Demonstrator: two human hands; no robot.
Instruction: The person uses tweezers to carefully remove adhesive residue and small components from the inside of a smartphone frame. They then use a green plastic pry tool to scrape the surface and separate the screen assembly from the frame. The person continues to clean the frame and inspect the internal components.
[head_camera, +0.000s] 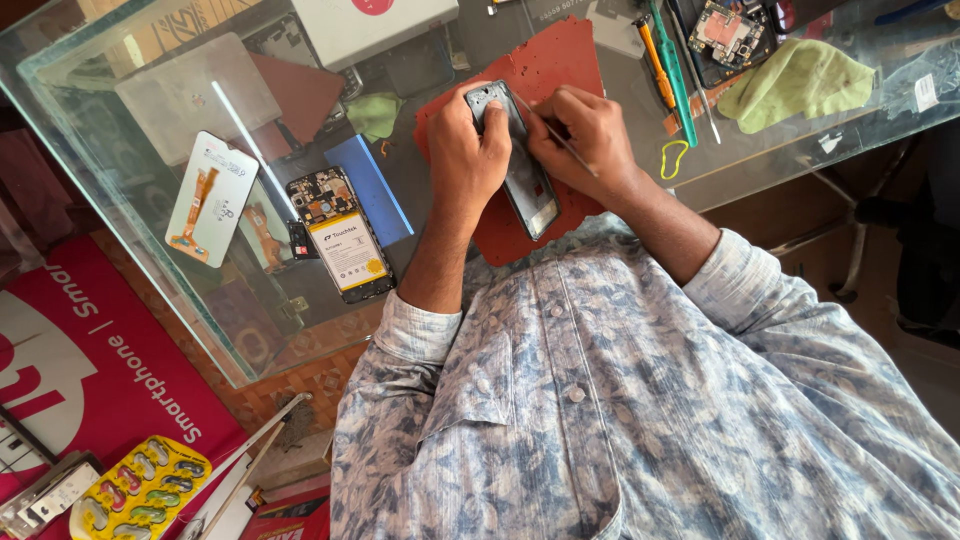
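My left hand (467, 150) grips the top end of a dark phone frame (522, 172) that rests tilted on a red work mat (555, 60). My right hand (590, 135) holds a thin metal tool (562, 140), pinched between the fingers, with its tip against the frame's upper right edge. Both hands are close together over the mat on a glass table (150, 215).
An opened phone with its battery showing (342, 235) lies to the left, beside a white screen part with an orange flex cable (210, 198). A blue card (372, 190), screwdrivers (668, 70), a circuit board (728, 35), a green cloth (800, 80) and a yellow band (674, 160) lie around.
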